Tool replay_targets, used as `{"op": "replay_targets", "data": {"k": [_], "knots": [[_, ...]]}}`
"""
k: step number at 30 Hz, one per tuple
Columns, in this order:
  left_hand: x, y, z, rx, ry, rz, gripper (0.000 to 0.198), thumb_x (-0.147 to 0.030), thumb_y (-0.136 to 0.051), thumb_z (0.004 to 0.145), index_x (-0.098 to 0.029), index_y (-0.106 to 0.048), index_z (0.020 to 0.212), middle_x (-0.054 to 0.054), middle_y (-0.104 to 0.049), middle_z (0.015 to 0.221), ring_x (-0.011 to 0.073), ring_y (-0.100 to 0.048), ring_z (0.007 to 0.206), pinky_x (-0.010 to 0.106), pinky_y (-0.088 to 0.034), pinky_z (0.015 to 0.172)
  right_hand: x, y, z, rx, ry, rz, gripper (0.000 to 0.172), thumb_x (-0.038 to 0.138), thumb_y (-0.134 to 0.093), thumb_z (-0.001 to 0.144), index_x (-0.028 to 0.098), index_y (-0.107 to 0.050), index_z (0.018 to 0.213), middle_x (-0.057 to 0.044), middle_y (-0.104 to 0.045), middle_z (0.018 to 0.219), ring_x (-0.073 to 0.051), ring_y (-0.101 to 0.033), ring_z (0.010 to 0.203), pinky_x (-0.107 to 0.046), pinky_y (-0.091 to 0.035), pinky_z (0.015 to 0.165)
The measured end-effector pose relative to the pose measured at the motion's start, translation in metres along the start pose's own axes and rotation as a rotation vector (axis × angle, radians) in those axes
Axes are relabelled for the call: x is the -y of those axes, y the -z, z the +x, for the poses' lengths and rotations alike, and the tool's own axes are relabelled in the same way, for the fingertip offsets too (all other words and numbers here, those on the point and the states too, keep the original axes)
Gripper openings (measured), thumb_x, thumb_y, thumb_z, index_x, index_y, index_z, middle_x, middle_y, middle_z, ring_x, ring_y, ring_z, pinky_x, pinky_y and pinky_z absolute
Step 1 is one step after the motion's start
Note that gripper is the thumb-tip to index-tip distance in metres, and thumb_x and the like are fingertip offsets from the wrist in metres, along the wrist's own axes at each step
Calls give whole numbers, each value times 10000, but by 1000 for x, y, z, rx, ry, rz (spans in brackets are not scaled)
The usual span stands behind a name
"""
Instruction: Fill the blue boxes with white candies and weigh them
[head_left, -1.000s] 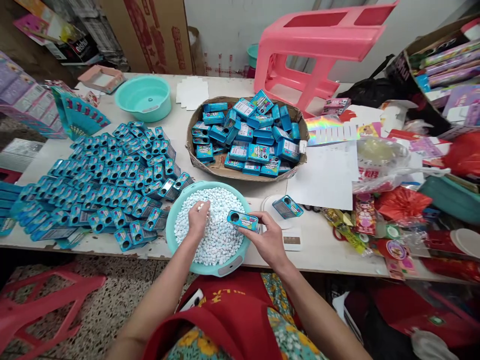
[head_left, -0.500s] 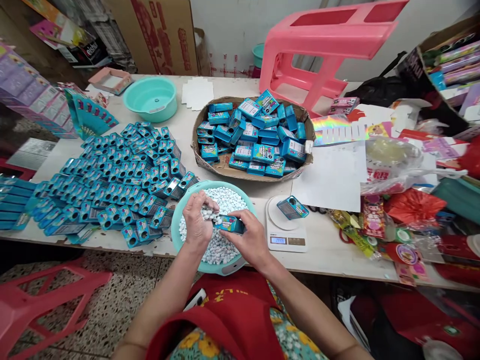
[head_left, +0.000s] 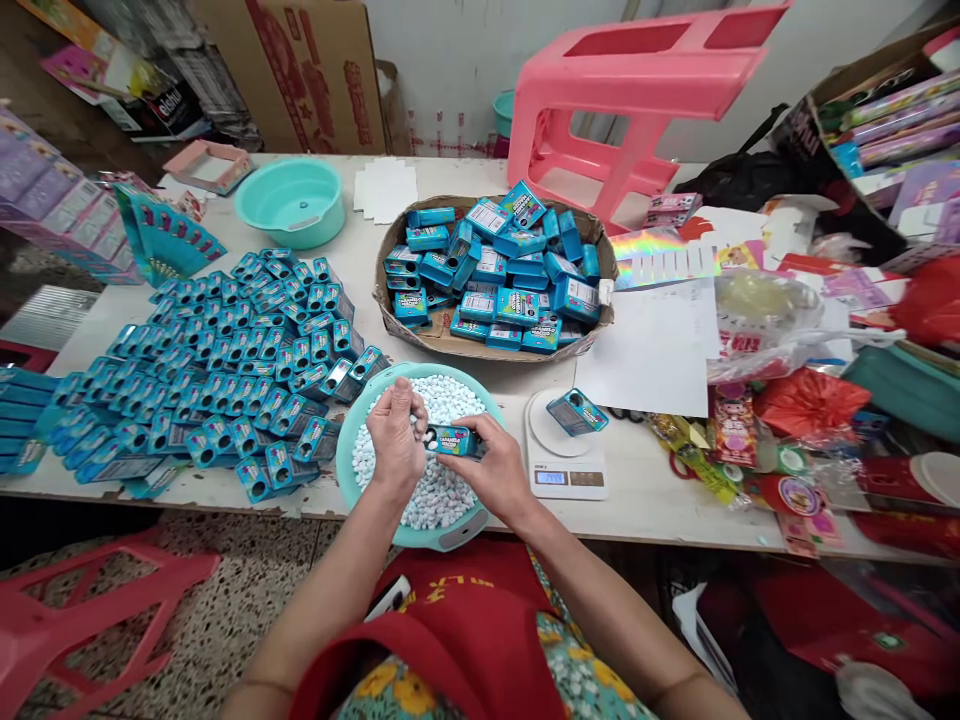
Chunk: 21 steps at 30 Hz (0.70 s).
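Holding: blue box (head_left: 454, 441) | top's long axis crosswise | hole (head_left: 430, 438) leftward

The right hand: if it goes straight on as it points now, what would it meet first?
Most likely the left hand, just beyond the open end of the box that the right hand holds; whether left hand and box touch, I cannot tell.

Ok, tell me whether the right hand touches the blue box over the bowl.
Touching. The head view shows the right hand gripping one end of the blue box.
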<state>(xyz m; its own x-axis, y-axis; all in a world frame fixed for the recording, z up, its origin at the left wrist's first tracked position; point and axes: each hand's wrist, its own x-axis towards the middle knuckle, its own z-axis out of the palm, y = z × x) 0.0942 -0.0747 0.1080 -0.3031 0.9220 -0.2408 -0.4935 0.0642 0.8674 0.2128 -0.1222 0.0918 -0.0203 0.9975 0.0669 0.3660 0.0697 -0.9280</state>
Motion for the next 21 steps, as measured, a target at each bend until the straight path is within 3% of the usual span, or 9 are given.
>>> {"op": "replay_targets", "data": {"k": [7,13,17,21], "knots": [[-7,-3,-1,33,71,-36,410,-492,-629,778,-162,-440,623,-61,-374,502,33,-315,373,167,-214,350,-6,4,-4,-1,-60,41,327,269,-776,657,221,-622,941,-11,-637,920,-195,-597,885,-309,-461,793],[4,-13,-13,121,36,141,431,-447,-667,760,-145,-444,548,-43,-402,491,28,-334,381,168,-227,352,0,5,-4,-30,-36,-24,260,240,-734,686,222,-634,925,-19,-642,903,-201,-595,880,-320,-466,794],[-4,-12,-6,70,26,36,437,-487,-639,770,-158,-427,576,-56,-373,491,28,-322,371,164,-214,344,-1,14,-8,-28,-21,18,295,269,-745,683,225,-622,947,-20,-637,924,-203,-599,888,-323,-473,791],[-4,-8,-6,66,54,93,445,-509,-645,755,-154,-442,579,-50,-396,494,26,-326,371,163,-203,337,-6,13,-11,-58,-5,50,299,262,-745,687,225,-613,952,-24,-634,933,-206,-595,906,-327,-470,805]]}}
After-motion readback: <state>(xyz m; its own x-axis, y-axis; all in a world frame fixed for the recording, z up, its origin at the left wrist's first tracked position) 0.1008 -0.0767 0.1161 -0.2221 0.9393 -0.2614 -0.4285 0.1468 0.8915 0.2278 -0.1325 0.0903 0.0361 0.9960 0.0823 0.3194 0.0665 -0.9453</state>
